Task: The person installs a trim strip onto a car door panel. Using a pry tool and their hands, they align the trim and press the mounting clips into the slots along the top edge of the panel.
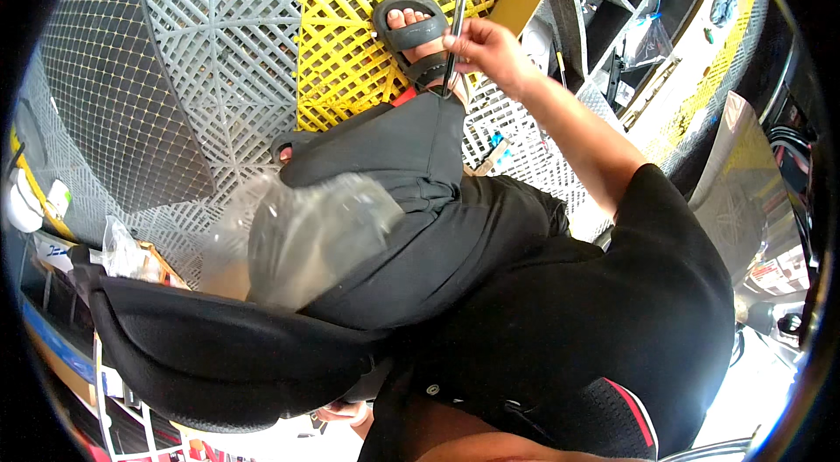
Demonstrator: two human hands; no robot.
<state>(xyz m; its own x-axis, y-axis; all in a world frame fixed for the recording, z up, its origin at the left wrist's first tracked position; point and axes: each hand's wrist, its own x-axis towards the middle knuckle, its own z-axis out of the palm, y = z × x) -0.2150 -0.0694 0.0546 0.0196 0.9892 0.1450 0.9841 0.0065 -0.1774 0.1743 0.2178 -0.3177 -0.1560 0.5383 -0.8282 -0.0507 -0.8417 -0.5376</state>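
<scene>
A thin dark rod [458, 16] runs from the top edge down to the knee, above a sandalled foot [416, 33] on the yellow floor grating [350, 42]. The right hand [490, 46] pinches the rod between its fingertips. A clear plastic bag [306, 239] lies blurred over the black-trousered lap [429, 226]. The left hand [346, 412] shows only partly at the lower edge; its grip cannot be judged. A black seat [210, 357] lies at lower left.

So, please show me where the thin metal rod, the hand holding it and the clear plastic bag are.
thin metal rod [461, 3]: head view, on its middle shaft.
right hand [490, 49]: head view, on the back of the hand.
clear plastic bag [306, 239]: head view, on its crumpled middle.
</scene>
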